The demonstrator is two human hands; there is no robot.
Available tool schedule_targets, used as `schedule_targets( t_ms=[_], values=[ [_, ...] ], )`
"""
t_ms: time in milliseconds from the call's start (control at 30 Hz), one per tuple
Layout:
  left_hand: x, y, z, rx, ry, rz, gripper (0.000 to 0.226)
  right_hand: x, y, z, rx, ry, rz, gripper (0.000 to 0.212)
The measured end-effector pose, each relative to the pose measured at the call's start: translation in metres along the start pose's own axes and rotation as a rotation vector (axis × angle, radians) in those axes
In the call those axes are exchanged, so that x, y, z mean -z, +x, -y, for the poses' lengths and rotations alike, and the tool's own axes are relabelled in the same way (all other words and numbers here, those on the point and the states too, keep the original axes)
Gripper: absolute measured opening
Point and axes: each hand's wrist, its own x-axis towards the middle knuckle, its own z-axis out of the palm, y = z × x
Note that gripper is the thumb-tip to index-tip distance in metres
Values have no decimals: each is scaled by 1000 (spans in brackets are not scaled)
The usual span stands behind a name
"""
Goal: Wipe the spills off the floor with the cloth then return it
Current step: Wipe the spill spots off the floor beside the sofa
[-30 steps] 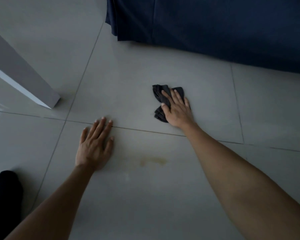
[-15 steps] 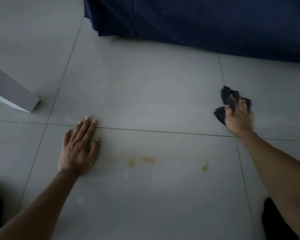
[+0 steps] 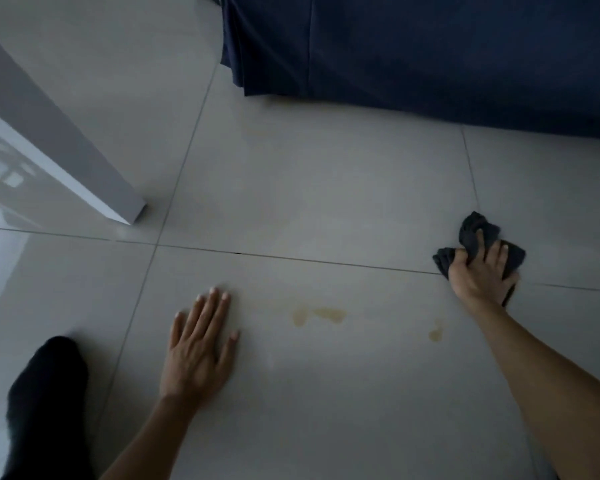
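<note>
A crumpled dark grey cloth (image 3: 474, 233) lies on the pale floor tiles at the right, and my right hand (image 3: 478, 275) presses down on it with fingers curled into the fabric. A yellowish spill (image 3: 321, 315) marks the tile in the middle, with a smaller yellowish spot (image 3: 435, 333) to its right, just left of my right forearm. Both stains are uncovered, below and left of the cloth. My left hand (image 3: 200, 348) rests flat on the floor, fingers spread, to the left of the larger stain.
Dark blue fabric (image 3: 430, 53) hangs down to the floor along the back. A white panel (image 3: 66, 147) juts in from the left, ending near a tile joint. A black-clad leg or knee (image 3: 45, 403) sits at the bottom left.
My right hand has swept the cloth from the middle of the floor over to the right. The left hand has stayed flat on the floor; the view has shifted.
</note>
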Motion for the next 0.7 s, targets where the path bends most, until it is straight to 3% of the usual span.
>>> schedule_targets(
  t_ms=[200, 500, 700],
  values=[
    [2, 1, -2, -8, -7, -6, 64, -15, -20, 68, 108, -25, 1, 63],
    [2, 3, -1, -10, -43, -20, 69, -59, -78, 239, 463, -15, 11, 63],
    [4, 4, -2, 2, -57, -4, 69, -83, -120, 312, 639, -2, 37, 63]
  ],
)
